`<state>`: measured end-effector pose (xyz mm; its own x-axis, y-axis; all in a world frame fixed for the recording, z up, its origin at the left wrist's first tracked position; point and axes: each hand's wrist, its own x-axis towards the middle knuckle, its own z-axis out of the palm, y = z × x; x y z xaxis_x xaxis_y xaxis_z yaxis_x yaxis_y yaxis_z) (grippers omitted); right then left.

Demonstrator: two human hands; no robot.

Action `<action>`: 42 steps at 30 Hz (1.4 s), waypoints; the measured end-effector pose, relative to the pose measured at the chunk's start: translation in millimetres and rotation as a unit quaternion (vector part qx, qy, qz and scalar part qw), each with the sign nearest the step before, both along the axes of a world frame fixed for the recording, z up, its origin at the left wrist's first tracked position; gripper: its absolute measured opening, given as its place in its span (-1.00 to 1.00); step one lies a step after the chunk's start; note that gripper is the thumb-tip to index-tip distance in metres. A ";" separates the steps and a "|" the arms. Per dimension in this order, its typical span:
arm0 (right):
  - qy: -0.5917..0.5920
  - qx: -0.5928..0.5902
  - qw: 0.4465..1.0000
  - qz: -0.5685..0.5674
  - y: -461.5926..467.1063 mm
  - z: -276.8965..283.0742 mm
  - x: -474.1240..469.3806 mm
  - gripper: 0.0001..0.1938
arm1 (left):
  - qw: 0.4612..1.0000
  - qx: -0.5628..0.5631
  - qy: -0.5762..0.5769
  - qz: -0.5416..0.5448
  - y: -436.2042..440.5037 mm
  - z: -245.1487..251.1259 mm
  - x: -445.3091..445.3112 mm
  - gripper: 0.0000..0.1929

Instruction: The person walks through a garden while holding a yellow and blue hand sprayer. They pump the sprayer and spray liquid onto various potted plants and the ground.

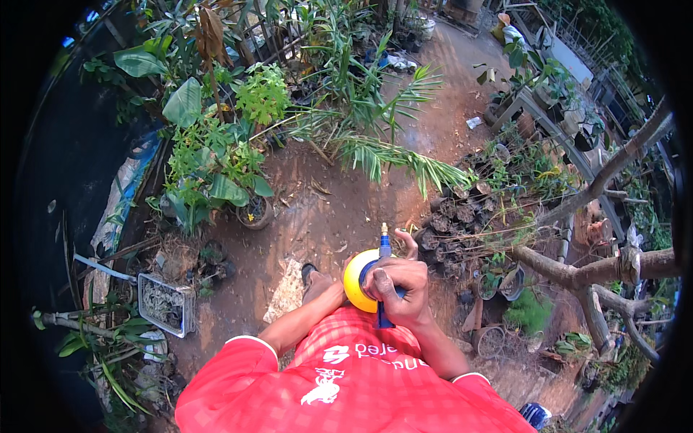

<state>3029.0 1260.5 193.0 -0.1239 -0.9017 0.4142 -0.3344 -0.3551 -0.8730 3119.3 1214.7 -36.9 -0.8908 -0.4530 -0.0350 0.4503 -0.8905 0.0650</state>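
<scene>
Held upright against my red shirt (346, 373) is a yellow hand pump sprayer (354, 281). It has a blue top and a brass-tipped nozzle (384, 236) pointing away from me. My right hand (403, 284) is closed around the blue pump handle on top, thumb uppermost. My left hand (348, 261) is at the left side of the yellow tank and supports it; most of this hand is hidden under the sprayer. Fingers also show beyond the tank, to the right of the nozzle. The lower part of the tank is out of sight.
Leafy potted plants (216, 157) stand at left, near a clear plastic crate (167, 303). Palm fronds (400, 157) lean over the dirt path (449, 81). Soil-filled black bags (452, 216) cluster at right, near bare branches (622, 270). A person (509, 32) is far off at upper right.
</scene>
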 end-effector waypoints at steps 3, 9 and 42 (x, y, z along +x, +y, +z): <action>-0.009 -0.034 0.999 0.032 -5.9 26.3 -1.7 -0.77 | 1.000 -0.001 -0.015 0.001 -7.7 22.2 6.2 -0.80; 0.023 -0.089 0.996 -0.004 2.6 82.5 -3.0 -0.45 | 0.999 -0.008 -0.048 0.007 1.1 54.5 37.8 -0.81; 0.012 -0.081 0.997 0.007 13.9 56.0 -12.6 -0.69 | 0.975 -0.078 -0.209 -0.018 -1.0 51.5 23.7 -0.85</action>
